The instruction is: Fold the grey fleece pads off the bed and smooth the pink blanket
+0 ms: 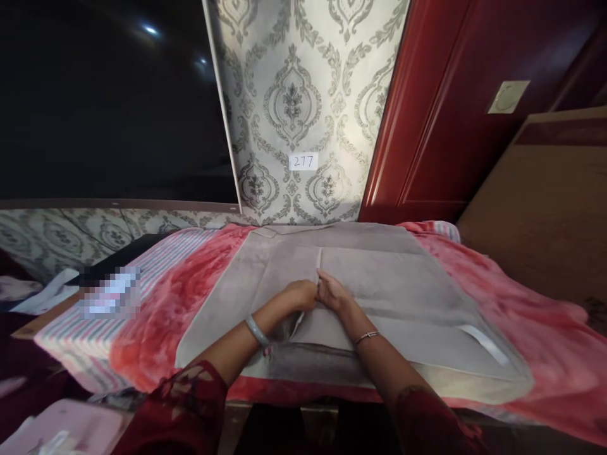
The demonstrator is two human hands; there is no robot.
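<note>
A large grey fabric piece [403,278], flat and soft-looking with fold lines and raised seams, lies in front of me. Near its right front corner is a white strap [486,344]. My left hand [302,295] is closed in a fist over the middle of the fabric, and a lifted fold with a pale edge shows below it. Touching it from the right, my right hand [333,292] has its fingers curled in at the same seam. Both seem to pinch the fabric there; the exact spot between the fingertips is hidden.
Beneath the fabric spreads a red plush blanket [161,316] over a striped cloth [71,354]. A dark television [114,107] hangs at the left. Patterned wallpaper with a number label [303,161], a red door frame [412,107] and a cardboard box [545,208] stand beyond.
</note>
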